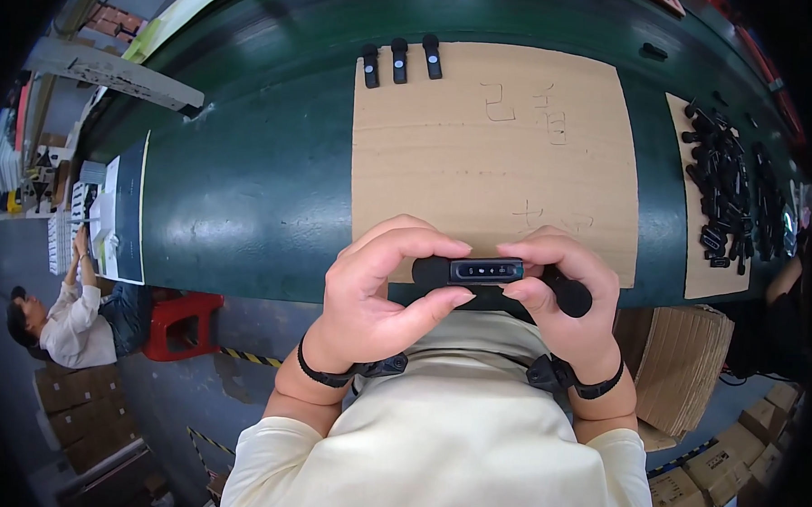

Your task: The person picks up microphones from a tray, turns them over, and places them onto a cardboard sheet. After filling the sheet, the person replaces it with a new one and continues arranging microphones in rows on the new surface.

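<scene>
Left hand [361, 288] and right hand [591, 323] pinch a black microphone [487, 272] between them over the cardboard's [427, 182] near edge; a second microphone [573, 299], tucked in the right palm, could slip if those fingers loosen.

Between left hand [368, 293] and right hand [589, 263] sits a device [485, 271]. Three mics [400, 63] lie on the cardboard's [427, 186] far-left corner; right of it, a pile [722, 181].
</scene>
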Demonstrator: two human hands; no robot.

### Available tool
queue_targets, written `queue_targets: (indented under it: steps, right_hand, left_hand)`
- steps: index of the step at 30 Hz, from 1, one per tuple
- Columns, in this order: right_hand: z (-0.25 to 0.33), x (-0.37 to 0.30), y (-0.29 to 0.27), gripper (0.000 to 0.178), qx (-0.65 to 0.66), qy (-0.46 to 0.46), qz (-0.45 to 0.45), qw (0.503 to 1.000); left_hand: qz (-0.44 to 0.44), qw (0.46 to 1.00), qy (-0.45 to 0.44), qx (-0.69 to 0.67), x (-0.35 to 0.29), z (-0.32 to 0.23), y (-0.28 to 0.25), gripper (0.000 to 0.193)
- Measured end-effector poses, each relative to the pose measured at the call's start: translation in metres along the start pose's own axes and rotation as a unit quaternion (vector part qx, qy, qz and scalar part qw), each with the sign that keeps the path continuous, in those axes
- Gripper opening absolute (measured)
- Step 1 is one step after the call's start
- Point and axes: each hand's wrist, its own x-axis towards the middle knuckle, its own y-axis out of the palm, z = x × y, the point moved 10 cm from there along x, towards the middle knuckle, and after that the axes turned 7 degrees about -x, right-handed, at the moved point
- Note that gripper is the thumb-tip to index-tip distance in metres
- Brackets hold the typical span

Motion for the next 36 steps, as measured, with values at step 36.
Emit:
queue_targets:
  steps: [36]
  right_hand:
    - [0.064, -0.012, 0.032, 0.036, -0.312, -0.229, 0.082, 0.918]
  left_hand:
    - [0.055, 0.914, -0.217, -0.337, -0.017, 0.048, 0.002, 0.030]
